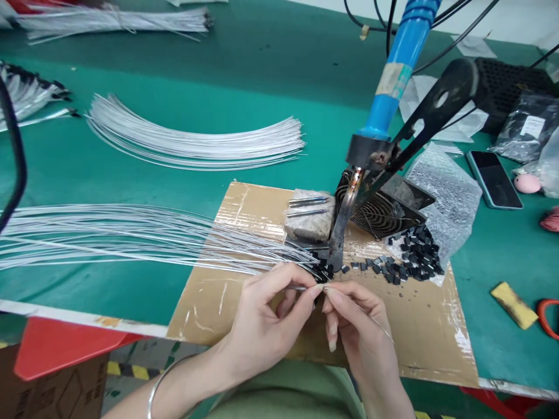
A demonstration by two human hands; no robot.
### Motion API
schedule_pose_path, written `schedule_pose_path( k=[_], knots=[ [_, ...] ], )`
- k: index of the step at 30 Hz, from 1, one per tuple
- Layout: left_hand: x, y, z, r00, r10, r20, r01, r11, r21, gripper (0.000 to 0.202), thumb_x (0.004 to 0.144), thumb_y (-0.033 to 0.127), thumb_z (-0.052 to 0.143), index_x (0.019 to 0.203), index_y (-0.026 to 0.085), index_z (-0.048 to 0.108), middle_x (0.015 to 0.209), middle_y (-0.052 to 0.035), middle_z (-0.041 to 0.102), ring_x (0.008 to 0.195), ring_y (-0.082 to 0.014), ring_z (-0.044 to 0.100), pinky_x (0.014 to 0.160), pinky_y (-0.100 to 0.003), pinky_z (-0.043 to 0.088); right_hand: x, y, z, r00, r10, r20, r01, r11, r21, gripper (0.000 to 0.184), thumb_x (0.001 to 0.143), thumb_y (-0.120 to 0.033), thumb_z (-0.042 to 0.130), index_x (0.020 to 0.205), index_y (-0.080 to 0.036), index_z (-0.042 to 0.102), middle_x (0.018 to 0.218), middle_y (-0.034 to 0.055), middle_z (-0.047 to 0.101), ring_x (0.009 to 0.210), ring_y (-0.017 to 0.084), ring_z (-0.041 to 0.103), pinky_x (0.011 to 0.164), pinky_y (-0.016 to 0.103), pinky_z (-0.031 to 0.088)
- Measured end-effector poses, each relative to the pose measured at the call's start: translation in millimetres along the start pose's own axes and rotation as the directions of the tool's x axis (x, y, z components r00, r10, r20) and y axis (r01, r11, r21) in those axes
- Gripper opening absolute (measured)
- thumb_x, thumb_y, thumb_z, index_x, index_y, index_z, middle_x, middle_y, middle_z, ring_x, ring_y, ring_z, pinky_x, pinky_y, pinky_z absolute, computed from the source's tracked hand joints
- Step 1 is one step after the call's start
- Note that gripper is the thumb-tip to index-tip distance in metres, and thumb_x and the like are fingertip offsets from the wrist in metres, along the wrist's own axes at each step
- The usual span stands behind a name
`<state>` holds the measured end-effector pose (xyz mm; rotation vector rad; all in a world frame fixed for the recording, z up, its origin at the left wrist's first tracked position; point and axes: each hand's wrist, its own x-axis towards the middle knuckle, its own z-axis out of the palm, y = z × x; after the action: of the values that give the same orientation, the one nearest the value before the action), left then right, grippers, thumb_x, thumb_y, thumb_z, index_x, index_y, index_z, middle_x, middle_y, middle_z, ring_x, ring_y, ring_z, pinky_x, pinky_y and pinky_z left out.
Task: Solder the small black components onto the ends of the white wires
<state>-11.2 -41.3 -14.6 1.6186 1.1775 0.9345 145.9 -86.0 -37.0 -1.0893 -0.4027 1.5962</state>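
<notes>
My left hand (pixel 268 311) is closed, thumb and forefinger pinching a thin grey wire (pixel 297 287) just in front of the soldering iron's tip. My right hand (pixel 367 334) meets it fingertip to fingertip, pinching a thin wire (pixel 379 323) whose length trails over the fingers to the right. Whether both hold one wire I cannot tell, since the fingertips hide the join. The clamped soldering iron (pixel 345 218) with its blue handle (pixel 395 70) points down just beyond my hands. Loose white wires (pixel 144 233) run in from the left, their black ends (pixel 322 270) gathered beside the tip.
Small black pieces (pixel 419 253) lie scattered on the cardboard sheet (pixel 428 337). Behind the iron sit a fan (pixel 384 212) and a grey block (pixel 308 224) bearing metal pins. A bundle of white wires (pixel 196 142) lies farther back; a phone (pixel 493 179) and yellow sponge (pixel 514 305) lie right.
</notes>
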Motion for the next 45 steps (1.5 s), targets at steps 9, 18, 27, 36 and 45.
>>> schedule_pose_path(
  k=[9, 18, 27, 36, 45],
  knots=[
    [-0.6, -0.8, 0.6, 1.0, -0.011, 0.004, 0.011, 1.0, -0.008, 0.018, 0.098, 0.016, 0.067, 0.08, 0.018, 0.071, 0.062, 0.0056, 0.053, 0.05, -0.0071, 0.038, 0.045, -0.019, 0.032, 1.7, -8.6, 0.6, 0.999, 0.034, 0.014, -0.034, 0.999, -0.022, 0.024, 0.082, -0.042, 0.093, 0.082, -0.019, 0.087, 0.065, 0.001, 0.073, 0.042, 0.009, 0.054, 0.038, 0.021, 0.053],
    [-3.9, -4.0, 7.3, 0.999, -0.015, -0.044, 0.014, 1.0, -0.015, 0.017, 0.097, 0.013, 0.067, 0.081, 0.018, 0.069, 0.061, 0.0065, 0.057, 0.047, -0.0054, 0.036, 0.043, -0.018, 0.028, -0.7, 4.5, 2.4, 0.999, -0.022, -0.048, 0.022, 1.0, 0.002, 0.022, 0.085, -0.041, 0.091, 0.087, -0.02, 0.088, 0.07, 0.0018, 0.076, 0.044, 0.009, 0.057, 0.041, 0.021, 0.056],
    [-2.7, -4.4, 10.4, 0.991, -0.133, -0.035, 0.129, 0.987, -0.098, 0.019, 0.099, 0.021, 0.067, 0.08, 0.018, 0.07, 0.062, 0.0011, 0.065, 0.049, -0.0093, 0.049, 0.046, -0.02, 0.038, -4.9, 11.3, 12.2, 0.986, -0.092, -0.14, 0.088, 0.996, -0.036, 0.027, 0.082, -0.048, 0.092, 0.086, -0.021, 0.088, 0.067, 0.0021, 0.075, 0.045, 0.011, 0.058, 0.04, 0.022, 0.054],
    [0.1, -8.9, 6.1, 0.977, -0.203, -0.063, 0.189, 0.966, -0.179, 0.01, 0.094, 0.024, 0.073, 0.088, 0.019, 0.079, 0.072, -0.0021, 0.073, 0.055, -0.0103, 0.053, 0.048, -0.018, 0.04, 8.7, -2.9, -28.9, 0.708, -0.699, 0.102, 0.298, 0.164, -0.94, 0.018, 0.101, -0.032, 0.071, 0.106, -0.022, 0.085, 0.087, 0.0064, 0.079, 0.072, 0.02, 0.07, 0.068, 0.034, 0.058],
    [-1.3, -14.3, 2.7, 0.983, -0.179, -0.043, 0.17, 0.972, -0.163, 0.016, 0.096, 0.028, 0.073, 0.084, 0.019, 0.078, 0.069, -0.0017, 0.068, 0.056, -0.0109, 0.05, 0.048, -0.021, 0.036, 6.1, 7.7, -36.0, 0.7, -0.701, 0.136, 0.288, 0.103, -0.952, 0.006, 0.103, -0.025, 0.069, 0.104, -0.023, 0.076, 0.086, 0.0008, 0.072, 0.065, 0.014, 0.064, 0.062, 0.027, 0.054]
  ],
)
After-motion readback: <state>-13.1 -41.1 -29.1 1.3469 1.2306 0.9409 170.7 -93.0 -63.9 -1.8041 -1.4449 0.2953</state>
